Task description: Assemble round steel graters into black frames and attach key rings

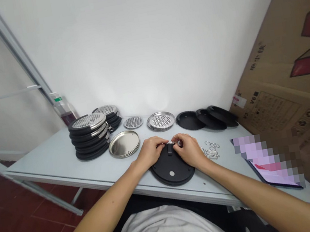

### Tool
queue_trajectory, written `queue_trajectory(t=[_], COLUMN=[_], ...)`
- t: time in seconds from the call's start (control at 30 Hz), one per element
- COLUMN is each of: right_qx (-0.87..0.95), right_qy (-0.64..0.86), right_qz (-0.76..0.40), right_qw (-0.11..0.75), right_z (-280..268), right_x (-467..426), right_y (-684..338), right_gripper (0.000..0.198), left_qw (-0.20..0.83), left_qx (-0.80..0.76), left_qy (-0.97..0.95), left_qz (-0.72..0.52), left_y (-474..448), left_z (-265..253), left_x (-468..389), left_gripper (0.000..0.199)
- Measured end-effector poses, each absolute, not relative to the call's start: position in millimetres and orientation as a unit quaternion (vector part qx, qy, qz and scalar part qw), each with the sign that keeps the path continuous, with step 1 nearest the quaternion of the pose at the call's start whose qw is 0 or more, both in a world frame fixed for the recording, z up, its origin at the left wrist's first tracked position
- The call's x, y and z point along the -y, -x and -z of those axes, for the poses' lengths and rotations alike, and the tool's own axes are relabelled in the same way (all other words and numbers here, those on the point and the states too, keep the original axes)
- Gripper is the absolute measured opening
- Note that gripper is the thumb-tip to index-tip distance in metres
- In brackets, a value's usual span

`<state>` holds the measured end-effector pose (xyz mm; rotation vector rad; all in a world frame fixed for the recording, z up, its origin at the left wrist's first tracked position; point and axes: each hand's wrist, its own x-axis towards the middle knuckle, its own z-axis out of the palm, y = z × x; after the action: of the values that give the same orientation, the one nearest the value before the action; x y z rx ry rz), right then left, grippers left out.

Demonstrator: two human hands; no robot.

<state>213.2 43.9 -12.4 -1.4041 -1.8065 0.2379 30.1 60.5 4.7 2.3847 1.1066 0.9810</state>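
Observation:
A round black disc-shaped case [178, 171] lies at the table's front edge, with a short black strap [169, 149] at its far rim and a pale round spot near its close edge. My left hand [153, 149] pinches at the far rim from the left. My right hand [188, 148] does likewise from the right, its fingertips close to the left ones. Between both sets of fingertips shows a small silvery metal ring [170, 142], partly hidden by the fingers. Several loose metal rings [212, 150] lie just right of my right hand.
Left stands a stack of black-rimmed graters [90, 136], another stack [109, 115] behind. Shiny metal lids [124, 143], grater plates [161, 120] and black covers [191, 120] lie along the wall. A bottle [64, 109], a tablet [270, 164] and a large carton [292, 105] flank them.

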Motion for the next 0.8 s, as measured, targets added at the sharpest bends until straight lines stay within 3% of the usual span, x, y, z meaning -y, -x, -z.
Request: queue_trajectory(t=[0.8], right_qx=[0.715], right_qy=[0.563], right_qz=[-0.091], right_qw=[0.406], right_z=[13.4], right_x=[-43.5], right_y=[-213.3], right_gripper=[0.018], left_qw=[0.169], left_qx=[-0.376], left_qy=[-0.844], left_qz=[-0.343], left_y=[-30.7], left_z=[-5.2], left_x=[-60.8], left_gripper=[0.030])
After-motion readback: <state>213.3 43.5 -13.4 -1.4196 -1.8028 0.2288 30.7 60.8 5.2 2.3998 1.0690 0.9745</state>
